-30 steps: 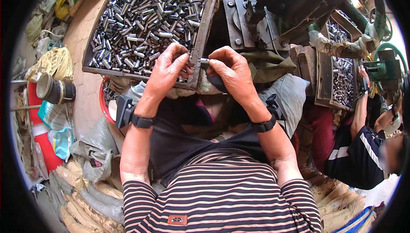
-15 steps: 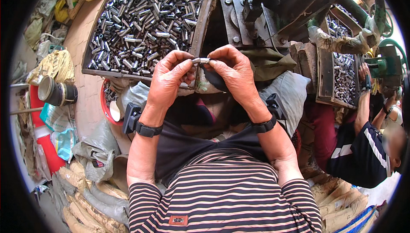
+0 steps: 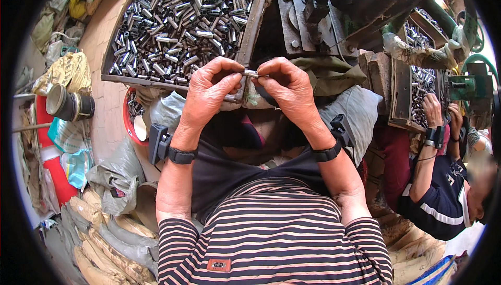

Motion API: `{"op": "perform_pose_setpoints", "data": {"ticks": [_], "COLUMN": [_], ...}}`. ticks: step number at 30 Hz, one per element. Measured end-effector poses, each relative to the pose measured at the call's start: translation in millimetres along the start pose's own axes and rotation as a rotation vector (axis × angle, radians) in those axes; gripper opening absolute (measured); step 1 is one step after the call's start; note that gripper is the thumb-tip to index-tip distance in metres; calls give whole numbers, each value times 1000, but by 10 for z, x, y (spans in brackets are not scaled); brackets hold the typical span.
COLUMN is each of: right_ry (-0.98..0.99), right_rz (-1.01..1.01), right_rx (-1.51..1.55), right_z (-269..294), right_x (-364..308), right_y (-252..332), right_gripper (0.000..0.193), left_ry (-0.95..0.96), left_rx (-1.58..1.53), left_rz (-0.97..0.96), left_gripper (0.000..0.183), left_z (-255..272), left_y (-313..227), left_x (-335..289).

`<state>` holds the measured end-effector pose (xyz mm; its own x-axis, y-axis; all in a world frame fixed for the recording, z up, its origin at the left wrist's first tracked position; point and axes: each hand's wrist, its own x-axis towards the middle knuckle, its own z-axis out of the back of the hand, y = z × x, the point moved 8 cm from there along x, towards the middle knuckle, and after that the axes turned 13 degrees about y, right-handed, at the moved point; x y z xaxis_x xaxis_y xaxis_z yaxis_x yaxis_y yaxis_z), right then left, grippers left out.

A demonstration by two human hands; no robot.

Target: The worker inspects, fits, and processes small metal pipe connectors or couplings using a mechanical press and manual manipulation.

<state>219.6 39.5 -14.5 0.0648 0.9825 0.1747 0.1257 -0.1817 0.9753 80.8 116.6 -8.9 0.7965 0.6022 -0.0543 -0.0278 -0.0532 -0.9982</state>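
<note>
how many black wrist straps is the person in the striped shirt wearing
2: a left strap around the wrist behind the left hand, and a right strap around the wrist behind the right hand. Neither wrist is hidden.

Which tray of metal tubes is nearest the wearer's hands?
The large tray, upper left, its near edge behind the left hand; the tray at far right is beside another person's hand.

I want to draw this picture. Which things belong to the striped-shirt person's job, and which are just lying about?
Seem part of the job:
left hand and right hand
shiny metal piece pinched between them
metal tubes in the big box

Probably just lying about:
grey bag
dark round container
teal bag
</note>
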Motion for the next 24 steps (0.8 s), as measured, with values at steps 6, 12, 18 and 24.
{"op": "perform_pose_setpoints", "data": {"ticks": [6,12,18,24], "right_ry": [72,41,79,39], "right_rz": [-203,-220,-175,-308], "right_rx": [341,317,164,409], "right_z": [-61,-83,-124,-199], "right_x": [-43,-95,-117,-182], "right_y": [-144,-190,-193,-313], "right_gripper": [15,15,14,16], "left_ry": [38,30,40,24], "left_rx": [-34,-41,-130,-215], "left_rz": [-27,20,42,76], "left_gripper": [12,10,15,14], "left_z": [3,30,65,67], "left_y": [-8,78,157,186], "left_x": [-42,-48,-81,-131]}}
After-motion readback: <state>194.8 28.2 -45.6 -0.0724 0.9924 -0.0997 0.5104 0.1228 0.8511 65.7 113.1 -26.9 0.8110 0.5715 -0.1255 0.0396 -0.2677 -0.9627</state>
